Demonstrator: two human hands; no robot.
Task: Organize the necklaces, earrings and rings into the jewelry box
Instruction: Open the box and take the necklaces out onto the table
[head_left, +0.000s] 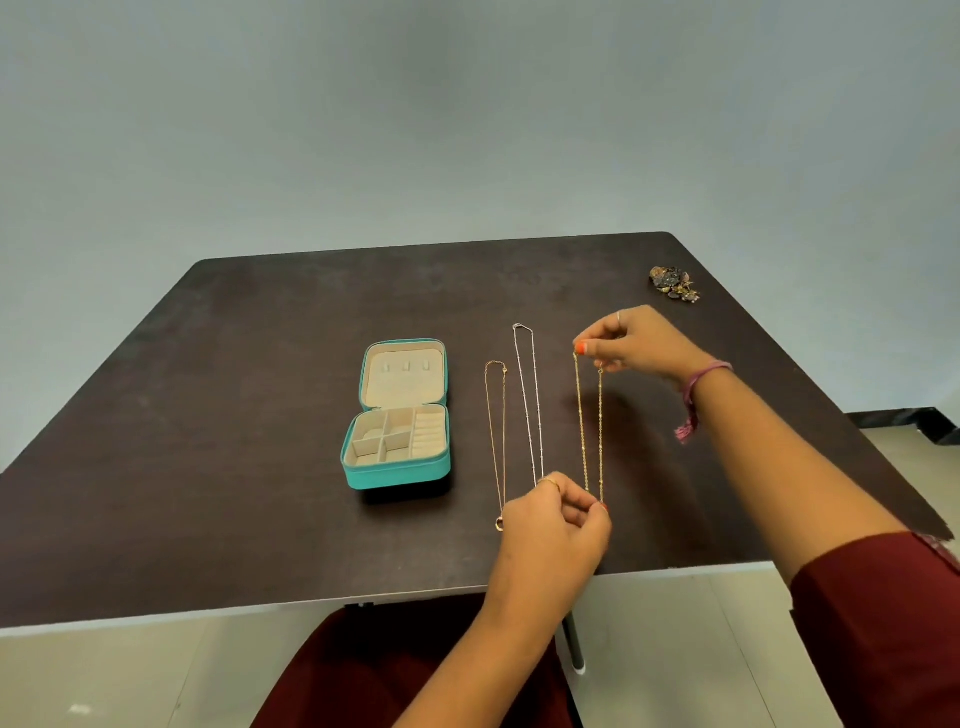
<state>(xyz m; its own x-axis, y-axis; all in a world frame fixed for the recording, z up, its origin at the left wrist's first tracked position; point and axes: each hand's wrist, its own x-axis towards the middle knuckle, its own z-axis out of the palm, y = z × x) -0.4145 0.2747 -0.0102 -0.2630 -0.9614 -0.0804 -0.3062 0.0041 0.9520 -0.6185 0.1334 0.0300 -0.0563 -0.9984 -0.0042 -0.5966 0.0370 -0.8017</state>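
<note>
Holding: head view: your right hand (641, 343) pinches the far end of the gold necklace (591, 426); your left hand (558, 525) pinches its near end.
Axis: chain runs near-to-far, strung between both hands, well right of the jewelry box (397, 415).
Box: open on the table (234, 389), lid hooks at its far side.
Neighbours: silver necklace (530, 400) and thin necklace (496, 441) lie between box and gold chain.
Coming move: judged leftward carry; your left hand is nearer the box.
Far right: small jewelry pile (674, 283).
</note>
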